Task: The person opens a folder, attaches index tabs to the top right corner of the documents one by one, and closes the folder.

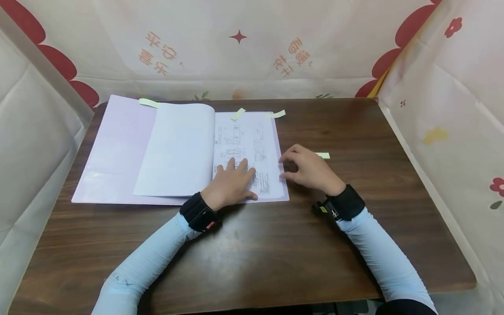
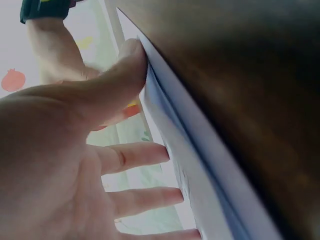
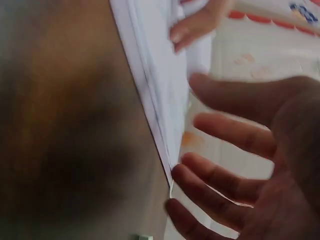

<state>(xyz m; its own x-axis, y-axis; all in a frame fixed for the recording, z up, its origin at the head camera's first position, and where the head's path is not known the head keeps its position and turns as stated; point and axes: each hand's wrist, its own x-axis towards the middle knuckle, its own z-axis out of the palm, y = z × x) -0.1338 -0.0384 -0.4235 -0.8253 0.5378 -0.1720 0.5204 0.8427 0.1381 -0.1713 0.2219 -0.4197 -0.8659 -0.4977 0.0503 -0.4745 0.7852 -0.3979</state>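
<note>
A pale lilac folder lies spread on the table, holding white sheets. Its turned page is blank on the side facing up, while the right-hand sheet carries line drawings. My left hand rests with spread fingers on the lower part of that drawn sheet. In the left wrist view its thumb touches the edge of the pages. Beside the folder's right edge, my right hand hovers with thumb and fingers apart. The right wrist view shows nothing between those fingers.
Pale yellow-green sticky tabs stand at the top: one on the left, one mid-page, one at the right corner. Another tab lies on the brown wooden table behind the right hand. Printed curtains enclose the table's back and sides.
</note>
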